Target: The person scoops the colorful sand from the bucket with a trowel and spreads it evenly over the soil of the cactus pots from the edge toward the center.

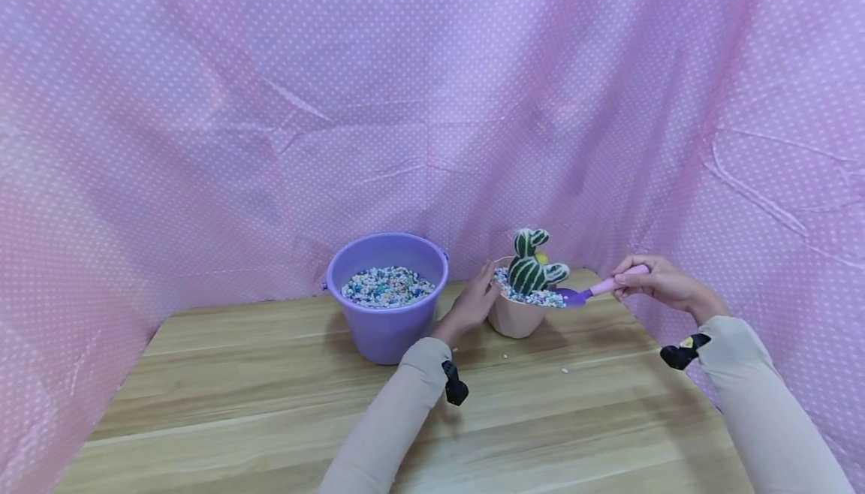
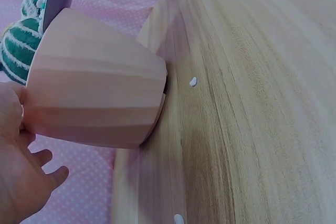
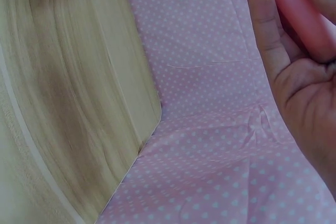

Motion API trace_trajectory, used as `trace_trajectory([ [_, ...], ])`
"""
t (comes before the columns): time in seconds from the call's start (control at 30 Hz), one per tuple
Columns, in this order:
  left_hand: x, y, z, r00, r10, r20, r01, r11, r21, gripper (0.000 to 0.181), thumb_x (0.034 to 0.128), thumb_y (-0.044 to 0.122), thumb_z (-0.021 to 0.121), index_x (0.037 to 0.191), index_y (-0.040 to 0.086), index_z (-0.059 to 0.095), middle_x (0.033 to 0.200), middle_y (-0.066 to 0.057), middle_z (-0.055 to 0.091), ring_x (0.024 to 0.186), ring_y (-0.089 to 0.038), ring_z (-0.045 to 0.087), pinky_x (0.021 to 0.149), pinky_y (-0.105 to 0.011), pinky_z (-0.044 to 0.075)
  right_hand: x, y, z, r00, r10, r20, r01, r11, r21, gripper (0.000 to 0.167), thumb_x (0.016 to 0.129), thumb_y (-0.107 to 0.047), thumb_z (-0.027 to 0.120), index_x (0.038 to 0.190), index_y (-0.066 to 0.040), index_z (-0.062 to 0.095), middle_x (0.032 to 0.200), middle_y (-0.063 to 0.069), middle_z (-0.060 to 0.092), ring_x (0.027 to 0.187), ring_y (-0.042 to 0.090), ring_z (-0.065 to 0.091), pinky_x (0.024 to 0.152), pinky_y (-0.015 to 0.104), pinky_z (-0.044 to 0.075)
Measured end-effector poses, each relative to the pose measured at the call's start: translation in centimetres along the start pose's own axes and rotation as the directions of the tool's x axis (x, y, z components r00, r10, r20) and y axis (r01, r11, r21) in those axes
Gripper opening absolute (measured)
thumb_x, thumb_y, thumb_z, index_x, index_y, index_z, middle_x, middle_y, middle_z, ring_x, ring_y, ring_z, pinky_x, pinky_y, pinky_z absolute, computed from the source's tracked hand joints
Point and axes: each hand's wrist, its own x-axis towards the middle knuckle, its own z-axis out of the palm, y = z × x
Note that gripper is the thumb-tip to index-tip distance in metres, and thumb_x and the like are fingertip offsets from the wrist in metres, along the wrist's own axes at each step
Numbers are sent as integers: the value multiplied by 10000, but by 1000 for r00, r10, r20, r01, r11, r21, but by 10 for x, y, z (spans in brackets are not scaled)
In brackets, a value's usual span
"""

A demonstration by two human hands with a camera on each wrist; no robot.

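Note:
A faceted pale-pink flowerpot (image 1: 516,319) holds small pastel pebbles and a green, white-striped plush cactus (image 1: 527,272). My left hand (image 1: 475,302) holds the pot at its left rim; in the left wrist view, some fingers of that hand (image 2: 21,171) hang loose beside the pot wall. My right hand (image 1: 665,284) grips the pink handle of a small toy shovel (image 1: 615,282). Its purple blade, with pebbles on it, lies at the pot's right rim. In the right wrist view the fingers wrap the handle (image 3: 302,19); the blade is out of that view.
Left of the pot stands a purple bucket (image 1: 388,329), partly filled with mixed pebbles (image 1: 388,287). Several stray white pebbles (image 2: 193,81) lie on the wooden table (image 1: 236,404). Pink dotted cloth (image 1: 405,103) hangs behind and at the sides.

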Motion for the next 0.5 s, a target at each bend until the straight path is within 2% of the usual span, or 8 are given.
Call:
trace_trajectory([
  [0.2, -1, 2, 0, 1000, -9, -28, 10, 1000, 19, 574, 1104, 304, 308, 1635, 122, 190, 1717, -94, 150, 1586, -299, 164, 1307, -461, 153, 1, -4, 1, 1000, 13, 2, -13, 1000, -4, 411, 986, 184, 392, 1082, -63, 706, 968, 113, 779, 877, 164, 766, 809, 288, 637],
  [0.5, 1, 1, 1, 1000, 6, -26, -5, 999, 34, 576, 1104, 295, 301, 1629, 81, 196, 1711, -129, 165, 1580, -324, 179, 1304, -464, 167, 2, -6, 2, 1000, 22, -13, -22, 1000, -12, 384, 980, 186, 408, 1069, -41, 704, 967, 112, 778, 864, 165, 768, 791, 277, 637],
])
